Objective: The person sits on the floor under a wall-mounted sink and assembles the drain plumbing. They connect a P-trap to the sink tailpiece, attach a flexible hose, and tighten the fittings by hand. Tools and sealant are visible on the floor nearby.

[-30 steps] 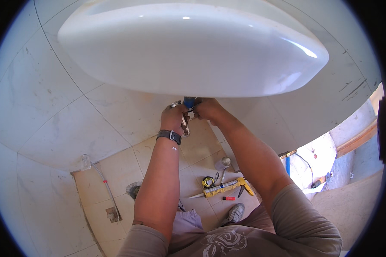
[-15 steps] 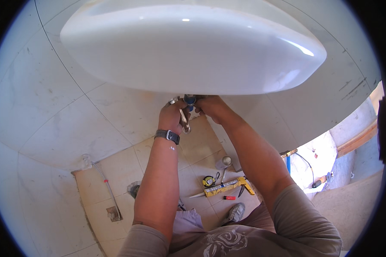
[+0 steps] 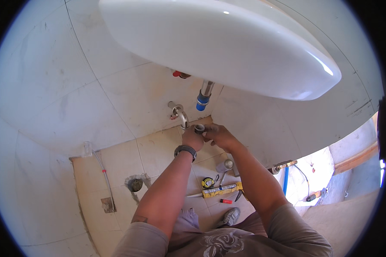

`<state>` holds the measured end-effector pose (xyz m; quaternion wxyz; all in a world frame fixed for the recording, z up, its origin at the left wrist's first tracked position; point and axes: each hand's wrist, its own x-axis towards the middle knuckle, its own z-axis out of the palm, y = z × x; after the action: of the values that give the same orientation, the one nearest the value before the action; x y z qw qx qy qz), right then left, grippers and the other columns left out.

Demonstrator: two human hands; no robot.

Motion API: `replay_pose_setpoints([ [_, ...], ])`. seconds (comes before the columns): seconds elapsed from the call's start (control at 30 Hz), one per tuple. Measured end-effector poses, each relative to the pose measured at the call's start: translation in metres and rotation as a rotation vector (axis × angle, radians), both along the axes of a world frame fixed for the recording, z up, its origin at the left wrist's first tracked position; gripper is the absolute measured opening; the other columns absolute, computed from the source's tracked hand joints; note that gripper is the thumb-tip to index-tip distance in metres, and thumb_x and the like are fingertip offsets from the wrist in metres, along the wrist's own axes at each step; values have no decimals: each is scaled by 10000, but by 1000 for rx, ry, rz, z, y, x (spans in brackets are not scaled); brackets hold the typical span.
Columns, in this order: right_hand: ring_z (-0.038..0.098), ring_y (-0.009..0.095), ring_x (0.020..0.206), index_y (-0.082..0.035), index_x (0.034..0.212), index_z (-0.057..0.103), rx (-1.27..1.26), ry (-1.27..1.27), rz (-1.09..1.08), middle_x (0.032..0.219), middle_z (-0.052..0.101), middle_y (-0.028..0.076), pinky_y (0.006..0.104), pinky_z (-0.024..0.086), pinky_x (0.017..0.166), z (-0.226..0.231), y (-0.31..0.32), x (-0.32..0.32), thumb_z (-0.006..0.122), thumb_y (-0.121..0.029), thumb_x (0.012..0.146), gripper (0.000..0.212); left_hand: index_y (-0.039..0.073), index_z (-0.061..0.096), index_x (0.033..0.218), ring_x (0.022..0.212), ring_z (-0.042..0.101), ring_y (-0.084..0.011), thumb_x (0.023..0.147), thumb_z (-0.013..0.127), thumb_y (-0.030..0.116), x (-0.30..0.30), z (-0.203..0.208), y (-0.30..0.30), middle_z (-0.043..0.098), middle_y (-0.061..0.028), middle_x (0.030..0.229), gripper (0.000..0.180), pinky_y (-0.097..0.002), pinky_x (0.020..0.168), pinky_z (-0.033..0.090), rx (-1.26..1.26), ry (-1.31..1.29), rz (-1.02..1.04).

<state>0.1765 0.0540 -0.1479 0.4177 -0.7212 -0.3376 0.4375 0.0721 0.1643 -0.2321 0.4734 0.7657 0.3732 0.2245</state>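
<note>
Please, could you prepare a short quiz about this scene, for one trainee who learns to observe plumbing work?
1. Multiple choice: which colour is the sleeve on the tailpipe under the white washbasin?
A) red
B) blue
C) yellow

2. True or false: the caulking gun lies on the tiled floor.

3. Short answer: the curved metal pipe runs down from the wall to which hand?

Key: 1: B. 2: true. 3: the left hand.
</note>
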Motion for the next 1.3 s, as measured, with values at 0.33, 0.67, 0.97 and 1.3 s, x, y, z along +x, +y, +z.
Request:
replay_pose_setpoints([
  [0.33, 664, 180, 778, 0, 1130, 676, -11, -413, -181, 942, 720, 120, 334, 538, 725, -27, -49, 5, 769, -345, 916, 417, 73, 745, 1123, 1021, 735, -351, 825, 804, 326, -6, 23, -42, 760, -189, 1084, 396, -438, 888, 578, 39, 140, -389],
  [0.67, 597, 138, 796, -15, 1236, 606, 376, -515, -297, 931, 648, 64, 321, 516, 734, -17, -61, 11, 738, -218, 964, 364, -39, 683, 1277, 1128, 700, -360, 814, 814, 470, -1, 35, -9, 724, -229, 1205, 701, -417, 987, 548, 65, 228, -310],
  [0.97, 596, 122, 804, 0, 1235, 590, 365, -417, -266, 966, 645, 59, 304, 518, 728, -20, -8, 27, 746, -251, 970, 397, -23, 677, 1297, 1132, 701, -349, 797, 836, 460, 1, 44, 2, 717, -228, 1222, 713, -415, 987, 546, -62, 195, -240],
  [1.3, 672, 191, 874, 14, 1219, 610, 404, -461, -292, 998, 706, 124, 340, 550, 792, -23, 32, 8, 795, -301, 925, 469, -22, 581, 1356, 1154, 702, -331, 854, 809, 234, 11, 18, 12, 718, -223, 1210, 607, -419, 978, 553, -100, -62, 6],
])
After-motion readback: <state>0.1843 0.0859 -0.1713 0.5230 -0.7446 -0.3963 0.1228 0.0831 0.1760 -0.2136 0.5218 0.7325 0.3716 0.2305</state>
